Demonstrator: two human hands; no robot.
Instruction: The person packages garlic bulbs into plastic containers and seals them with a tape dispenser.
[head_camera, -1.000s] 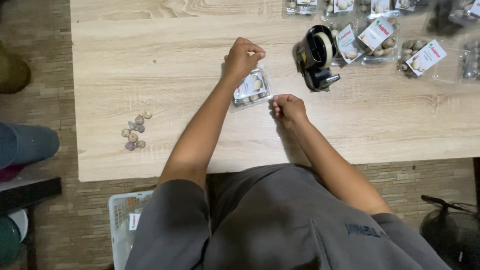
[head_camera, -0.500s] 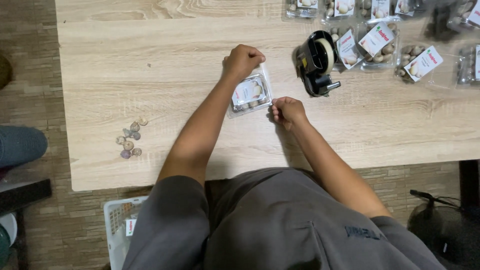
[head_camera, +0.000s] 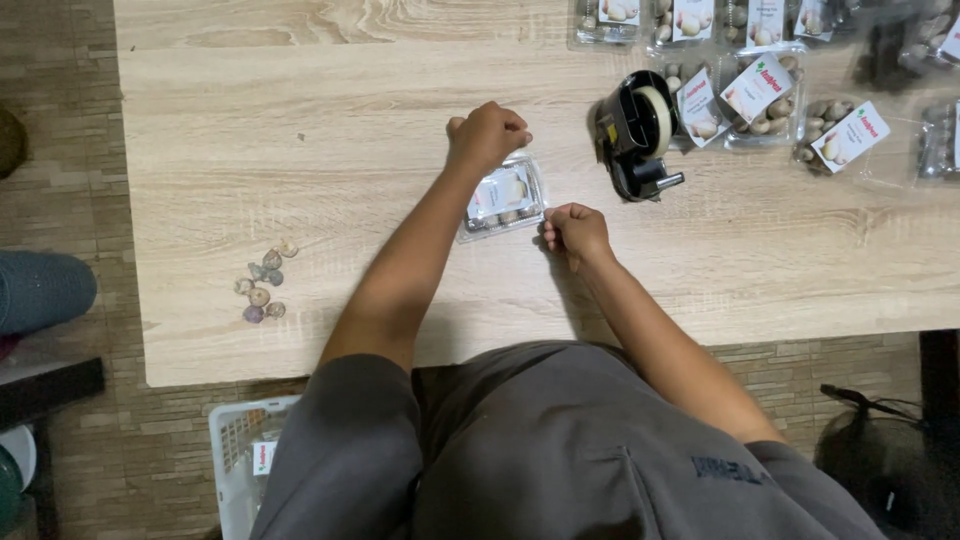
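A small clear plastic box (head_camera: 503, 197) with a white label and pale nuts inside lies on the light wooden table (head_camera: 300, 160). My left hand (head_camera: 487, 133) is closed in a fist at the box's far left corner, pressing on it. My right hand (head_camera: 573, 232) sits at the box's near right corner with fingers pinched together; what it pinches is too small to see. A black tape dispenser (head_camera: 637, 133) with a pale roll stands just right of the box.
Several sealed clear boxes with labels (head_camera: 760, 95) fill the table's far right. A loose cluster of small nuts (head_camera: 262, 284) lies near the left front edge. A white basket (head_camera: 243, 460) sits on the floor under the table. A black bag (head_camera: 885, 470) rests at lower right.
Both hands stay at the same corners of the box. Only the camera view has drifted slightly; nothing on the table has moved.
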